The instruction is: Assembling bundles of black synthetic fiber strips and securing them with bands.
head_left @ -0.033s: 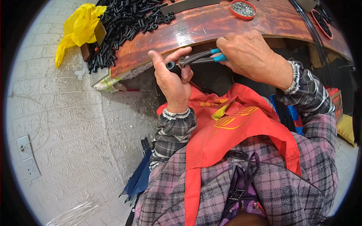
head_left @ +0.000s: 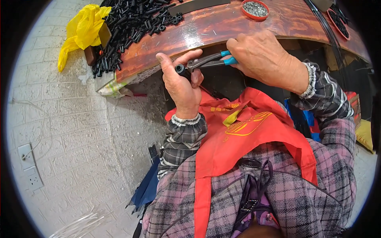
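Observation:
My left hand (head_left: 183, 91) is raised just off the front edge of the table, closed around a short black tube (head_left: 179, 69) whose open round end faces up. In my right hand (head_left: 272, 61) is a pair of pliers (head_left: 210, 60), gripped by its blue-tipped handles. The metal jaws reach left to the black tube, close beside its rim, between the thumb and fingers of my left hand. What lies between the jaws is too small to make out. Below my hands, a red apron (head_left: 246, 131) covers my lap.
Black tubes are heaped (head_left: 133, 23) on the left of the wooden table (head_left: 222, 29), beside a yellow plastic bag (head_left: 84, 27). A red dish (head_left: 255, 18) of small silver pieces stands at the back. Long black strands (head_left: 331, 35) hang over the right edge near a red tray (head_left: 341, 29).

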The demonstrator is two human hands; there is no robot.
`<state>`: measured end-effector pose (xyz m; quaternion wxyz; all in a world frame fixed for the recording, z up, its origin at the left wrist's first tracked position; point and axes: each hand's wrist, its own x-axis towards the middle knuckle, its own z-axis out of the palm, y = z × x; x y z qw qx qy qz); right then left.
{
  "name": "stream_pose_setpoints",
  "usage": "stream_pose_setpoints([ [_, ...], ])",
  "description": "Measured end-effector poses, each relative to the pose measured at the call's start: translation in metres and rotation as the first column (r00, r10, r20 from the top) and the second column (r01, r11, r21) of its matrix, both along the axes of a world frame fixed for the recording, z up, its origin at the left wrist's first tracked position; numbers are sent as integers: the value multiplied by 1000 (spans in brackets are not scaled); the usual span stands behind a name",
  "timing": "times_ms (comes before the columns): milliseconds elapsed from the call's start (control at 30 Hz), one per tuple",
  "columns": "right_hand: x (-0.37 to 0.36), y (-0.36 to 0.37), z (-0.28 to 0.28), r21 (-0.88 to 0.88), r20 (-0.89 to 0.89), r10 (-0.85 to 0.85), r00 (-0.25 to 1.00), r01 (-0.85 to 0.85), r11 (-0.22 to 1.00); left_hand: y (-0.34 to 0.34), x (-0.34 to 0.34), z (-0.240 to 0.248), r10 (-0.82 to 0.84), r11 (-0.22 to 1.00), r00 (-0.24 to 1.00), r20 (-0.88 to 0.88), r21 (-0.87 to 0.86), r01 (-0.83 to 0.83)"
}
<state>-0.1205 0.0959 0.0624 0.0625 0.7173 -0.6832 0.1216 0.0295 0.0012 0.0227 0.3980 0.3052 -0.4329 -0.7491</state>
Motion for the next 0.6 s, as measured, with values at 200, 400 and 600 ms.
stream_pose_setpoints([
  [200,2,-3,6,-104,-171,68,983,-86,991,-4,-9,-5,9,999,1000,11,-52,-9],
  [400,12,-14,-11,-180,-71,-40,997,26,983,-11,-12,-2,77,995,997,-15,-55,-78],
  [600,-33,-31,-34,-202,228,-258,939,305,931,-43,27,58,225,954,950,-217,-147,-260],
])
